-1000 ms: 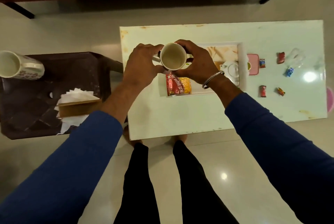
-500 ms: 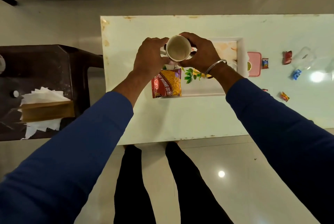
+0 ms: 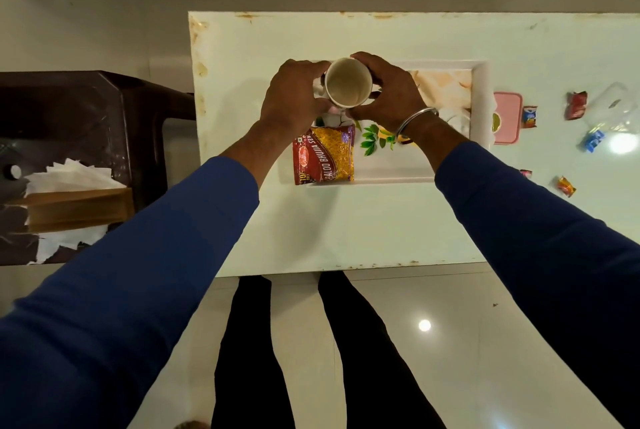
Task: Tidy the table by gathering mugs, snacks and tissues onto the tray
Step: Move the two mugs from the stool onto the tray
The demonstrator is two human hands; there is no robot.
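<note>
1. Currently, the left hand (image 3: 294,99) and right hand (image 3: 388,92) clasp one mug (image 3: 348,87) over the tray (image 3: 479,96).
2. Done: snack packet (image 3: 325,154) lies partly on the tray.
3. Remaining: tissues (image 3: 74,172) on the side table (image 3: 104,106); small sweets (image 3: 576,105) on the table (image 3: 381,220).

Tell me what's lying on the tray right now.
On the tray: a snack packet at its near left corner, overhanging the edge. Both hands hold a mug above it. The right forearm covers the tray's right part; something white shows there, unclear.
</note>
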